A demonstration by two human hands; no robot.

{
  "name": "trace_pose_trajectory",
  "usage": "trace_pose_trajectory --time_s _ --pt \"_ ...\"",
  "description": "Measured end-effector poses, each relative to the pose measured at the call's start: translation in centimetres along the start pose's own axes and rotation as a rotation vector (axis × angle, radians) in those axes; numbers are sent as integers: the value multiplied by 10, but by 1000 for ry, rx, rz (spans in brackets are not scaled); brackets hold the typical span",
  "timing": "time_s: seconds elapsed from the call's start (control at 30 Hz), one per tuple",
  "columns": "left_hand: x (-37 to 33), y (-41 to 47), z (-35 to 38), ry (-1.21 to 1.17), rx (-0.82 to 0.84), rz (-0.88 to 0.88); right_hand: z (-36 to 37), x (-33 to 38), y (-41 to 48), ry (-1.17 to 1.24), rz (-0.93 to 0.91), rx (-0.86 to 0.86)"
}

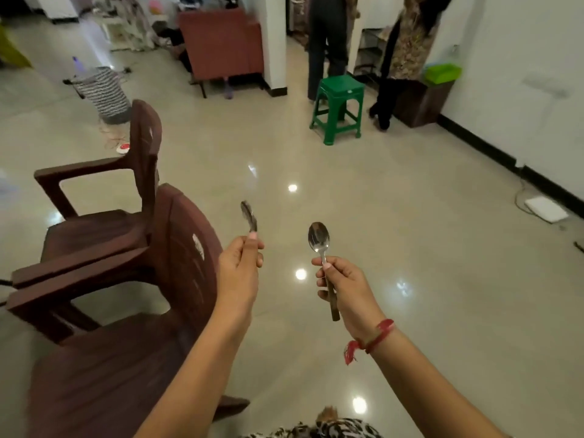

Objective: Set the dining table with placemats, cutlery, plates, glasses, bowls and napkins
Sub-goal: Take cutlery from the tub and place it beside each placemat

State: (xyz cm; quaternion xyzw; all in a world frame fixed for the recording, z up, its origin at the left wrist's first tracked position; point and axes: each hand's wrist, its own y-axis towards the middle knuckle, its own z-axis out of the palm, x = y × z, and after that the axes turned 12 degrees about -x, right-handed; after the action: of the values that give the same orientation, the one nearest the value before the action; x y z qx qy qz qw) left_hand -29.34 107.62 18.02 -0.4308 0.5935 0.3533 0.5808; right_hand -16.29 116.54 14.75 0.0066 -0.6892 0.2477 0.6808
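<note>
A patterned garment edges the bottom of the view, and the person reaches forward from it over the glossy floor. The right hand curls round the dark handle of a spoon, thumb and forefinger pinching its neck. The bowl stands upright just above the fist, and the handle's end pokes out below it, toward a red thread on the wrist. The left hand closes on a second piece of cutlery whose metal end rises above the thumb; blur hides whether it is a spoon or a fork. One piece per hand, heads up, looks like a carrying hold that keeps them apart for laying down. Two brown plastic chairs stand left of the left grip. No table shows, so the cutlery seems to be in transit.
</note>
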Motion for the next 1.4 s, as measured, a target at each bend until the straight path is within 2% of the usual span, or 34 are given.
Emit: trace_pose_trajectory --time_s 0.13,0.37,0.5,0.63,0.87,1.0,1.27,1.4 --pt "-15 50 47 -58 -104 -34 6 48 93 -9 13 55" --pt "-18 160 108 -307 -412 -203 64 92 259 -26 81 185" --pt "-27 234 144 -384 -627 -219 112 120 355 -51 95 296" --pt "-58 318 165 -475 -770 -158 180 157 441 -132 47 460" --pt "-77 428 145 -452 -1120 -93 319 171 533 -313 45 753" --pt "-76 507 114 -418 -1320 -46 416 183 584 -393 -40 879" --pt "-102 693 43 -476 -1564 31 627 248 676 -376 -181 1087" --pt "-105 775 25 -480 -1610 21 717 255 717 -367 -163 1152"
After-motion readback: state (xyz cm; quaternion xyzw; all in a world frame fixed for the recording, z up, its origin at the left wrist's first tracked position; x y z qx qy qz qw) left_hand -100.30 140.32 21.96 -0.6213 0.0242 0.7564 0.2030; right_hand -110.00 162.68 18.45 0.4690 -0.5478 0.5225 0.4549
